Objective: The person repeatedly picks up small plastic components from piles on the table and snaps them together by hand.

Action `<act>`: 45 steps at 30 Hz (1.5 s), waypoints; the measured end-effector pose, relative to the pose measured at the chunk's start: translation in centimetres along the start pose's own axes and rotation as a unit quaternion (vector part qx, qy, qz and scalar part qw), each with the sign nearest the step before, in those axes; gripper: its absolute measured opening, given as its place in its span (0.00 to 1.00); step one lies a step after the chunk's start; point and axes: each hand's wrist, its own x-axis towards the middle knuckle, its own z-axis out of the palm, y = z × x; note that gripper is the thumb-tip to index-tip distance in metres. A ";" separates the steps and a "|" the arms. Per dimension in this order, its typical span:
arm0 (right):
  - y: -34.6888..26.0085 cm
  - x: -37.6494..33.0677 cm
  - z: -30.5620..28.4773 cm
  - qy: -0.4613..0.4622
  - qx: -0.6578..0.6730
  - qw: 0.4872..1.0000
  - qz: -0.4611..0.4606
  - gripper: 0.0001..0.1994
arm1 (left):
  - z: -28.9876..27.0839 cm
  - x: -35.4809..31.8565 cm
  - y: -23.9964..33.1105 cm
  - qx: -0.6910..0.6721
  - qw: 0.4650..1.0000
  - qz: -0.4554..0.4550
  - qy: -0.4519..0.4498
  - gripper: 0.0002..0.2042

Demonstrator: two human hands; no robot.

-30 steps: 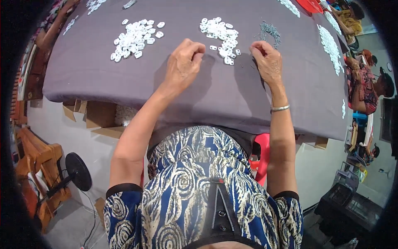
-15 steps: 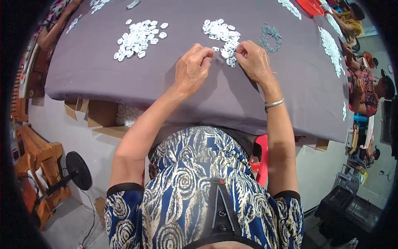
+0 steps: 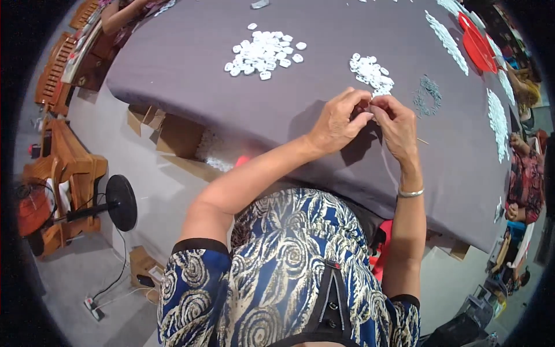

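My left hand (image 3: 338, 122) and my right hand (image 3: 398, 126) meet fingertip to fingertip above the cloth. Each is closed in a pinch; whatever lies between the fingers is too small and hidden to name. Just beyond them is a heap of small white plastic pieces (image 3: 371, 70) with dark holes, its near end partly covered by my fingers. To the right of that heap, small dark grey-green pieces (image 3: 429, 95) lie in a rough ring. A larger heap of the same white pieces (image 3: 263, 53) sits farther left.
A dark grey cloth (image 3: 231, 98) covers the table. A thin stick (image 3: 423, 140) rests right of my hand. Long white heaps (image 3: 498, 124) and a red basin (image 3: 478, 49) stand on the right side, with other people beyond. A cardboard box (image 3: 179, 136) is below the table edge.
My hands, apart before, are now together fingertip to fingertip. My right hand has left the edge of the near heap. The whole view has swung, so the table sits farther right.
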 end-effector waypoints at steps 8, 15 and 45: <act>-0.2 -0.3 -0.5 -0.055 0.039 0.998 0.006 0.05 | -0.9 0.5 -0.6 -0.224 0.958 -0.163 -0.077 0.17; 0.3 -0.3 -1.9 -0.145 0.211 0.966 0.041 0.04 | -1.1 0.5 -1.1 -0.310 0.920 -0.195 -0.136 0.15; 2.5 -1.2 -5.6 -0.035 -0.181 0.983 -0.026 0.06 | 0.9 -0.3 -0.7 -0.225 0.955 -0.187 -0.052 0.13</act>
